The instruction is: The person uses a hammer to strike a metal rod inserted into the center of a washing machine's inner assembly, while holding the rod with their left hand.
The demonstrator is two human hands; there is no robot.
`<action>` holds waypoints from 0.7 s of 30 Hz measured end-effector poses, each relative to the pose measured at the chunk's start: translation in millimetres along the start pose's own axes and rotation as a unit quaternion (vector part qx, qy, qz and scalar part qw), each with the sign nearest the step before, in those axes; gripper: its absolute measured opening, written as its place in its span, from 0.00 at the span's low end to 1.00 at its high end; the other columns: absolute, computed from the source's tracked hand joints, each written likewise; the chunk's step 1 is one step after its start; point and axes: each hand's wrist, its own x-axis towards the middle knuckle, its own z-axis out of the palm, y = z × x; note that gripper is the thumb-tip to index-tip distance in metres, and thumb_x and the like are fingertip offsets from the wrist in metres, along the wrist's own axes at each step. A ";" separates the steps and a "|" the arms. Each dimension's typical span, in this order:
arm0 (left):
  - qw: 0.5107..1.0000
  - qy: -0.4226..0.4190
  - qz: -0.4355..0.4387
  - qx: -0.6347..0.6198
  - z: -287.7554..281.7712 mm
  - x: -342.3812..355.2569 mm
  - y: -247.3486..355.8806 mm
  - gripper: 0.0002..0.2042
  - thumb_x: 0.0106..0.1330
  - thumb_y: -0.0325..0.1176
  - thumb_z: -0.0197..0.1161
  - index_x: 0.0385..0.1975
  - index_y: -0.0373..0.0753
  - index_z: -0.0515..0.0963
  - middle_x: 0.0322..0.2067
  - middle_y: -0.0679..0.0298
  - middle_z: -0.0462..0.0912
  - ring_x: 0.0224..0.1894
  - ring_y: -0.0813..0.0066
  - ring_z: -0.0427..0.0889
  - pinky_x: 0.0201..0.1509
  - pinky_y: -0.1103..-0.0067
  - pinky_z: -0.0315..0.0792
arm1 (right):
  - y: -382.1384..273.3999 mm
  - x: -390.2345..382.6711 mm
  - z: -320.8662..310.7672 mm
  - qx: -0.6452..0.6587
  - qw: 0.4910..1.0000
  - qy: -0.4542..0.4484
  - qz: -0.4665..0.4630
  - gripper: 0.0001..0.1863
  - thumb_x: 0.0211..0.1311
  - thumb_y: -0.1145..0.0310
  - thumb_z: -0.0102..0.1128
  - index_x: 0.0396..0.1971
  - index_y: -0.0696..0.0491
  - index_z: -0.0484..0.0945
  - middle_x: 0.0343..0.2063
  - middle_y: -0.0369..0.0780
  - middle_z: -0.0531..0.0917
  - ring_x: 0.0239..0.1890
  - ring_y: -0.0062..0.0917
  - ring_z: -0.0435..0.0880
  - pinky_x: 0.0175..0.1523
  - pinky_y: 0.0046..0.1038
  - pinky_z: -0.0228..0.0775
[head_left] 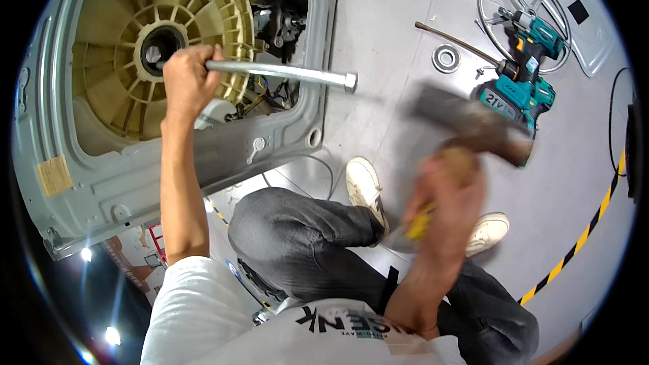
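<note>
Washer (88, 162) lies on its side on the grey floor (378, 40), its back opened so the cream ribbed tub (108, 47) fills the opening, a dark hub (159, 46) at the centre. Motor and wiring (277, 23) sit in the cavity to the tub's right. The person crouches before it, grey-trousered knees and white shoes (365, 186) below the casing. A grey panel (595, 27) lies at upper right with a wire wheel (520, 10) on it, and a teal drill (524, 71) rests across both, a long bit pointing left. A yellow-black stripe (581, 243) runs along the floor at right. A steel rod (284, 73) reaches from the hub out to the right, level, its far end free in the air. The left hand (188, 78) wraps tightly around the rod close to the hub. The right hand (449, 192), blurred, closes on the wooden handle of a hammer (466, 125), head raised right of the rod's end. A bearing ring (446, 59) lies near the drill bit.
</note>
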 end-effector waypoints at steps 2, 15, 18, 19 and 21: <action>0.999 0.000 0.030 0.014 -9.7 8.0 11.2 0.12 0.56 0.32 0.60 0.14 0.33 0.72 0.15 0.53 0.72 0.19 0.54 0.72 0.23 0.68 0.65 | -19.3 14.0 -51.8 0.032 0.992 0.041 -0.115 0.06 0.59 0.71 0.55 0.33 0.56 0.69 0.15 0.34 0.71 0.09 0.15 0.67 0.12 0.16 0.55; 0.999 0.001 -0.018 0.050 -8.5 20.5 22.0 0.11 0.56 0.34 0.59 0.15 0.37 0.77 0.15 0.53 0.75 0.19 0.53 0.75 0.24 0.66 0.69 | -16.1 24.8 -59.0 0.077 0.982 0.102 -0.140 0.10 0.63 0.72 0.50 0.40 0.61 0.68 0.13 0.33 0.62 0.08 0.13 0.58 0.11 0.14 0.55; 0.999 0.003 -0.041 0.030 -7.4 22.3 17.9 0.13 0.58 0.33 0.59 0.14 0.33 0.74 0.13 0.51 0.71 0.17 0.51 0.70 0.22 0.67 0.64 | -10.3 29.5 -58.0 0.074 0.979 0.104 -0.157 0.11 0.62 0.71 0.50 0.41 0.62 0.69 0.13 0.33 0.62 0.07 0.13 0.57 0.11 0.13 0.55; 0.998 0.003 -0.053 0.018 -7.3 22.4 17.1 0.14 0.59 0.33 0.58 0.14 0.32 0.73 0.13 0.50 0.69 0.16 0.50 0.68 0.22 0.68 0.62 | -10.8 30.1 -59.7 0.072 0.979 0.105 -0.162 0.11 0.62 0.71 0.50 0.41 0.62 0.69 0.13 0.33 0.62 0.07 0.13 0.58 0.11 0.13 0.55; 0.999 0.007 -0.033 0.013 -6.1 22.1 12.8 0.14 0.58 0.33 0.59 0.13 0.33 0.72 0.12 0.51 0.70 0.16 0.51 0.69 0.21 0.68 0.63 | -10.9 31.5 -61.4 0.075 0.978 0.110 -0.160 0.12 0.62 0.71 0.51 0.42 0.62 0.69 0.13 0.33 0.62 0.06 0.13 0.57 0.11 0.13 0.56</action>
